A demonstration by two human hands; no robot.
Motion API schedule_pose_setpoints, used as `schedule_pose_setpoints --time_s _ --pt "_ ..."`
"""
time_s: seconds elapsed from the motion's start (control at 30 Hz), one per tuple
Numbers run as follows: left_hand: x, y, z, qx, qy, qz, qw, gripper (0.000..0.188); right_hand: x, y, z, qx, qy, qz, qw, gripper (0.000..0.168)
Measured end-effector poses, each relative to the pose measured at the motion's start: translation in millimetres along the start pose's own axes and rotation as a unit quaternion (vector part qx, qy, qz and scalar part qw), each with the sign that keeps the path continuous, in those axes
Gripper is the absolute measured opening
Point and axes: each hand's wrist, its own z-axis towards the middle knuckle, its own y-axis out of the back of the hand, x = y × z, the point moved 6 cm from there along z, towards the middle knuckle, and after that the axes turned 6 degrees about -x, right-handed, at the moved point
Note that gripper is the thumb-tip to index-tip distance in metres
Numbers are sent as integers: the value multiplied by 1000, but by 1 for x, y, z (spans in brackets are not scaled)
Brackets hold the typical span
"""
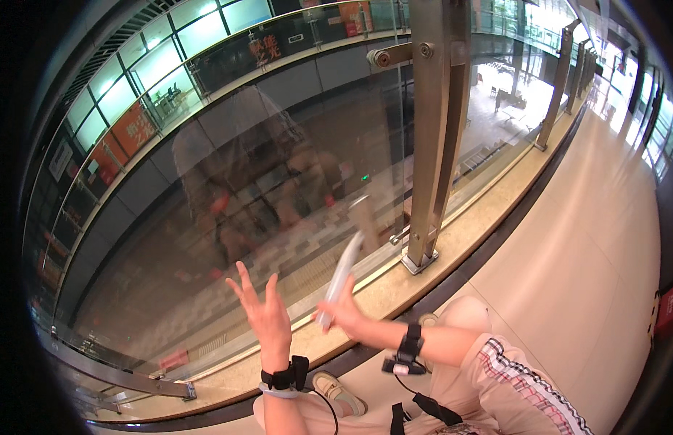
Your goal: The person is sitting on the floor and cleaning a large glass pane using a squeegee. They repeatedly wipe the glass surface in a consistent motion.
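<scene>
My left hand [268, 318] is raised before the glass panel [315, 136] of a balustrade. Its fingers are spread, and it holds nothing; whether a fingertip touches the glass I cannot tell. In my right hand [344, 312] is a long, flat, whitish object [343, 269], seen nearly edge-on and slightly blurred. It tilts up towards the glass, where a pale reflection shows near its far end. Both wrists carry black straps with small devices, and the left also has a pale bracelet [278, 390].
A steel post [431, 136] with a glass clamp stands right of my hands on a beige stone ledge [478, 225]. Tiled floor [576, 261] runs along the right. My knee [464, 315] and shoe [339, 392] are close to the ledge. Beyond the glass lies a lower floor.
</scene>
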Motion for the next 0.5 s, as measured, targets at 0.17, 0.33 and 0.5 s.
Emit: schedule_pose_setpoints --time_s 0.17,0.33,0.5 --pt "-6 -1 1 3 -19 17 1000 36 36 67 70 -116 7 97 988 100" --pt "-2 -3 -3 -1 -22 20 1000 36 -19 21 14 -33 -13 -39 999 109" --pt "-8 0 2 4 -2 12 1000 35 -30 -10 -33 67 -39 -56 995 109"
